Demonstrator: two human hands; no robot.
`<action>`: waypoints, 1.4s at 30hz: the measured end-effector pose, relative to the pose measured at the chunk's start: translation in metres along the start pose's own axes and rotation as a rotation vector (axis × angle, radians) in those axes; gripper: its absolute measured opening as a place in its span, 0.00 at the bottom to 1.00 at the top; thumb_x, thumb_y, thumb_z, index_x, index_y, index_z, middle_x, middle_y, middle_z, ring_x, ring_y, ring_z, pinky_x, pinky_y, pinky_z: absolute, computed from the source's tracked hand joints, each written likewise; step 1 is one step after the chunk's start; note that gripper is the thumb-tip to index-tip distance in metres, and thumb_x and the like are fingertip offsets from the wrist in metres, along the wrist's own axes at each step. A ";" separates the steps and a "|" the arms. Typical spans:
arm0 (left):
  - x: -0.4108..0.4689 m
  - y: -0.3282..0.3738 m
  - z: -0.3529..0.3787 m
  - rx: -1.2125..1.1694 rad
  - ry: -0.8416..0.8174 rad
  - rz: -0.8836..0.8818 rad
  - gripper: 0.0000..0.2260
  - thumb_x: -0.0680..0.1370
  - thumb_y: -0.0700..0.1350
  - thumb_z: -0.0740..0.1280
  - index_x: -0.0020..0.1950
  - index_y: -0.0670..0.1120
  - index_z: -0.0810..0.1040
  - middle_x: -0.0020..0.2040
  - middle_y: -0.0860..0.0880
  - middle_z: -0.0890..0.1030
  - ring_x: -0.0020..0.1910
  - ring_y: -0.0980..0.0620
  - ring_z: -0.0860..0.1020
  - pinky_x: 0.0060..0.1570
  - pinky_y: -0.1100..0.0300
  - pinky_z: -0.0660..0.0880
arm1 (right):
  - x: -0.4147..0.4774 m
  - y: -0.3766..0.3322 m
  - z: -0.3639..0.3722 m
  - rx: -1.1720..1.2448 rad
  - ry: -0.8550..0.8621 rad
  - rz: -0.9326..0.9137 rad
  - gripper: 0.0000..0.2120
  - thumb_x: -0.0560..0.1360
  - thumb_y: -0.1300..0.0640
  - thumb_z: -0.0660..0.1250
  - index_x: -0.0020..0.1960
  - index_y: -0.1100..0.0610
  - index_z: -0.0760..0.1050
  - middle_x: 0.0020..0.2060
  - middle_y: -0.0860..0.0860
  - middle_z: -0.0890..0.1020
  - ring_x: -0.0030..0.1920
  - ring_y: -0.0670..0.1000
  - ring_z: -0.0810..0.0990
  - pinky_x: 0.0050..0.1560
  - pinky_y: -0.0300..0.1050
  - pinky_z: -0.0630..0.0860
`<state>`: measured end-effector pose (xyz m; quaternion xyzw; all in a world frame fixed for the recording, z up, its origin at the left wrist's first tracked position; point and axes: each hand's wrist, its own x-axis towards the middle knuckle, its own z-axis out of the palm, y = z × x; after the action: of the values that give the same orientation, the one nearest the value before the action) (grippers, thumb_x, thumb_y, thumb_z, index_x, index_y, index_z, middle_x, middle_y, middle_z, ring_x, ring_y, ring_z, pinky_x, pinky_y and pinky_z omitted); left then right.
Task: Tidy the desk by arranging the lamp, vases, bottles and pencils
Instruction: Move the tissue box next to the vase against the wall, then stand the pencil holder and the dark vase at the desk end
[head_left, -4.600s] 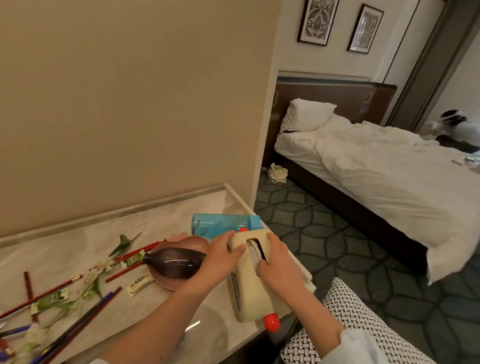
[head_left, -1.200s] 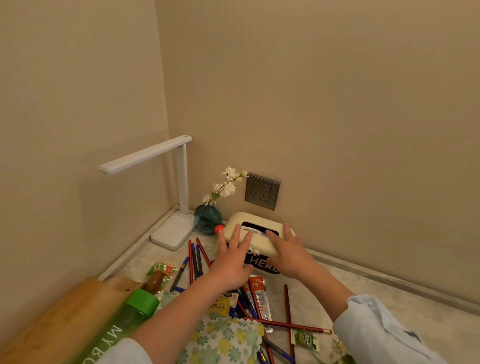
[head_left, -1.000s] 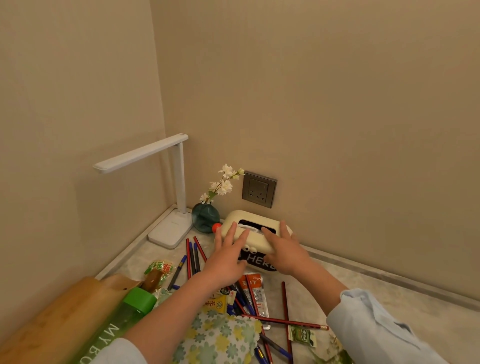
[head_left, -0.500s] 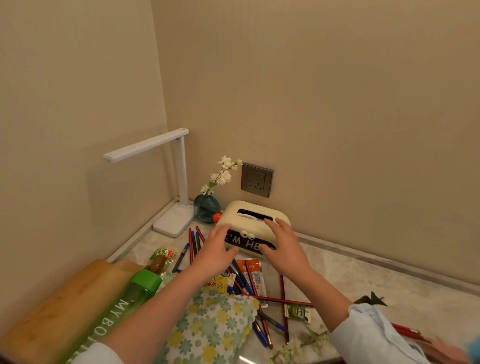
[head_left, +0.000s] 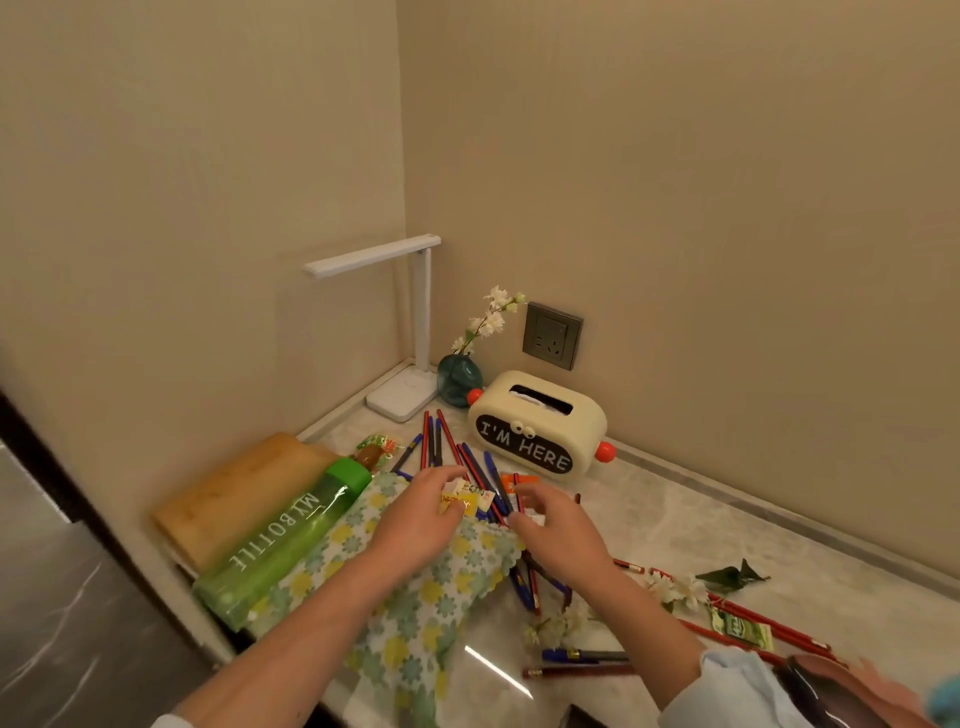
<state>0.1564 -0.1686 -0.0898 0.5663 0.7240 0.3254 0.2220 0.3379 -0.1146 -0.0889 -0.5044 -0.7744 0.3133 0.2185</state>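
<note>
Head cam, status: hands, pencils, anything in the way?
Left hand pinches yellow sachet. Right hand over pencils, grip unclear. Floral cloth covers part of pile.

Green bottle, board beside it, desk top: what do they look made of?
Bottle: translucent green plastic, probably; light shows through.
Board: wood or bamboo, matte; visible grain.
Desk: polished marble-look stone, veined, glossy reflections; maybe laminate.
</note>
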 end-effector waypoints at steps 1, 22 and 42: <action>-0.008 0.000 0.000 0.021 0.009 0.000 0.19 0.79 0.48 0.64 0.69 0.57 0.68 0.69 0.56 0.70 0.67 0.56 0.70 0.64 0.57 0.70 | -0.005 0.000 0.002 -0.012 -0.043 0.013 0.19 0.76 0.49 0.65 0.67 0.48 0.73 0.63 0.46 0.77 0.61 0.45 0.75 0.59 0.42 0.73; -0.016 -0.055 -0.017 0.415 -0.161 0.323 0.17 0.81 0.51 0.56 0.70 0.55 0.68 0.68 0.55 0.71 0.66 0.54 0.69 0.67 0.58 0.65 | -0.020 -0.037 0.043 -0.414 -0.077 0.402 0.25 0.74 0.35 0.54 0.60 0.52 0.71 0.54 0.51 0.80 0.53 0.54 0.78 0.46 0.48 0.71; 0.019 -0.104 -0.131 0.353 0.037 0.290 0.23 0.76 0.46 0.65 0.71 0.53 0.67 0.70 0.52 0.69 0.69 0.53 0.68 0.68 0.56 0.67 | 0.011 -0.133 0.115 -0.083 0.079 0.228 0.26 0.75 0.45 0.63 0.73 0.47 0.65 0.71 0.48 0.69 0.72 0.52 0.62 0.71 0.51 0.62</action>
<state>-0.0093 -0.1942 -0.0737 0.6883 0.6848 0.2323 0.0571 0.1724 -0.1737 -0.0760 -0.6098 -0.7150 0.2838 0.1906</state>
